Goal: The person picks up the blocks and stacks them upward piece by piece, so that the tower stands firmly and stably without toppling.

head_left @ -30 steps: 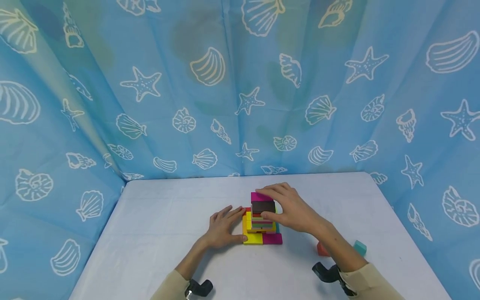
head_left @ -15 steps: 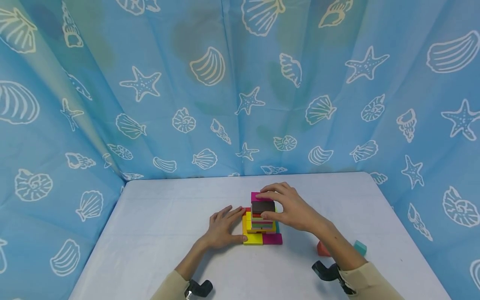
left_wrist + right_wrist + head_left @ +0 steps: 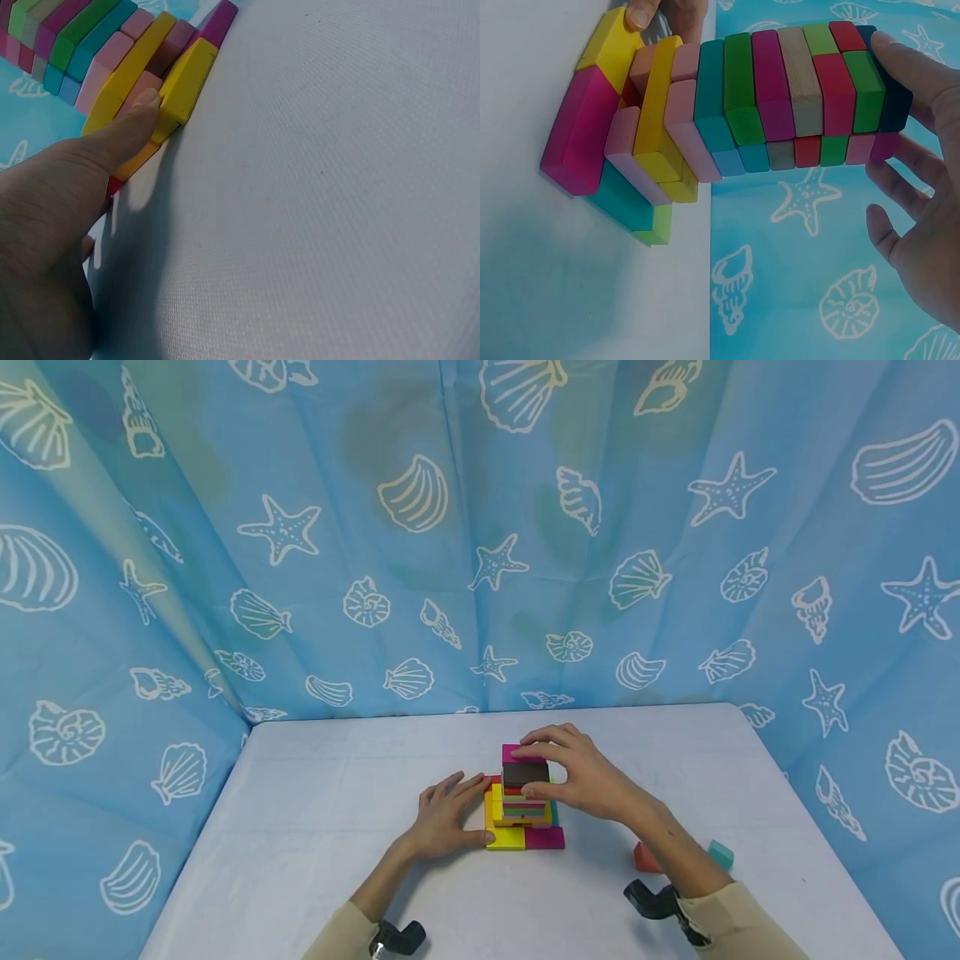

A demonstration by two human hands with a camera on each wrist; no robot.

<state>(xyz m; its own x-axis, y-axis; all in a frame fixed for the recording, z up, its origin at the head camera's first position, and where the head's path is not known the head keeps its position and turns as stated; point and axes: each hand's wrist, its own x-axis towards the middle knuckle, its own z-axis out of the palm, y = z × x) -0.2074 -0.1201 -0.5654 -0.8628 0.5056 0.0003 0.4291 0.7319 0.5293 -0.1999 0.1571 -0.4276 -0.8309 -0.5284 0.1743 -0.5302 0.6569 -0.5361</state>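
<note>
A stepped tower of coloured wooden blocks stands on the table, wide and low at the base and narrow above. My right hand [image 3: 581,775] is at its top, thumb against the dark block [image 3: 526,774] and fingers curled to the magenta block [image 3: 516,752] behind, pinching the top layer between them. My left hand [image 3: 447,818] rests beside the base, fingers fairly straight. Its thumb touches the yellow block [image 3: 184,84] at the front left corner, and its fingertips reach the red block [image 3: 492,780] at the back. Part of the tower's right side is hidden in the head view.
A red block [image 3: 646,858] and a teal block [image 3: 721,856] lie near the right forearm. Blue cloth [image 3: 465,610] with seashell prints hangs behind the white table [image 3: 337,793]. A magenta block [image 3: 576,135] forms the base's front right corner.
The right hand's fingers have shifted very slightly at the top, showing a little more of the magenta block. The left hand and the tower stay in place.
</note>
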